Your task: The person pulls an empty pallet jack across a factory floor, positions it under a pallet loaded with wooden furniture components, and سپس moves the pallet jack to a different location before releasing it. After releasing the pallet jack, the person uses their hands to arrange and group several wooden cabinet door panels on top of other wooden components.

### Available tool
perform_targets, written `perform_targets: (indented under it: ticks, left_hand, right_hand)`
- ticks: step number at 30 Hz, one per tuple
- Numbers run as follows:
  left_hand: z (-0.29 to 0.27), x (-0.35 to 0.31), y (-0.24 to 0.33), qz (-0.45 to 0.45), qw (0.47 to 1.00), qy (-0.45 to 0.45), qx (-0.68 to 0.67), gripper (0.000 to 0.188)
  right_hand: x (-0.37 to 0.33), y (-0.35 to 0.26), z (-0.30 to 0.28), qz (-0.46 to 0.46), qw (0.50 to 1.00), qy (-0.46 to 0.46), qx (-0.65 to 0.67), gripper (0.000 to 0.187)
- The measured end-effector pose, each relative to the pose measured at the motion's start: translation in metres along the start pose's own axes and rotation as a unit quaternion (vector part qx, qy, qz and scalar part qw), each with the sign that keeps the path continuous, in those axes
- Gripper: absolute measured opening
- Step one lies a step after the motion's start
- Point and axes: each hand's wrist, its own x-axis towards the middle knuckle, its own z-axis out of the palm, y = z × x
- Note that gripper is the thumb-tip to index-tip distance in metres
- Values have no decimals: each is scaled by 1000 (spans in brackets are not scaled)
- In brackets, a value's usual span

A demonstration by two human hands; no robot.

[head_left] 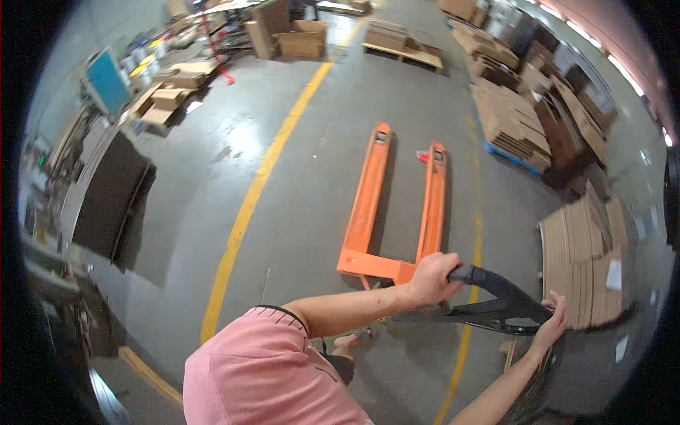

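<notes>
An orange pallet jack [372, 266] stands on the grey floor, its two bare forks pointing away from me. Its black loop handle [504, 290] is tilted toward me, to the right of the forks. My left hand [433, 278] is wrapped round the left end of the handle's grip. At the right end, my right hand [554, 316] is closed about the grip, with some of its fingers raised and partly hidden. A small red thing [423, 155] shows beside the tip of the right fork.
Stacked flat cardboard [582, 258] stands close on the right, with more cardboard on a blue pallet [513, 157] beyond. A loaded wooden pallet [402, 53] sits far ahead. Dark stacked sheets [106, 195] stand left, past a yellow floor line [265, 173].
</notes>
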Motion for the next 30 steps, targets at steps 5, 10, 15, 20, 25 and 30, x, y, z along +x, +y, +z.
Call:
perform_targets:
  ticks: [5, 10, 15, 20, 25, 30]
  left_hand:
    - [39, 84, -53, -50, 991, 90, 85, 24]
    - [94, 186, -114, -80, 968, 185, 148, 23]
    - [139, 275, -174, -102, 965, 209, 121, 23]
    - [171, 338, -230, -95, 960, 230, 125, 22]
    - [137, 448, -325, -38, 930, 298, 214, 18]
    - [77, 565, -430, -75, 920, 307, 232, 16]
  right_hand:
    - [104, -3, 51, -90, 992, -51, -72, 44]
    - [234, 6, 112, -98, 990, -79, -57, 44]
    - [371, 25, 177, -143, 983, -100, -50, 45]
    - [509, 30, 269, -136, 979, -145, 42, 43]
    - [598, -11, 400, -152, 975, -156, 41, 45]
    - [653, -64, 515, -221, 965, -137, -24, 45]
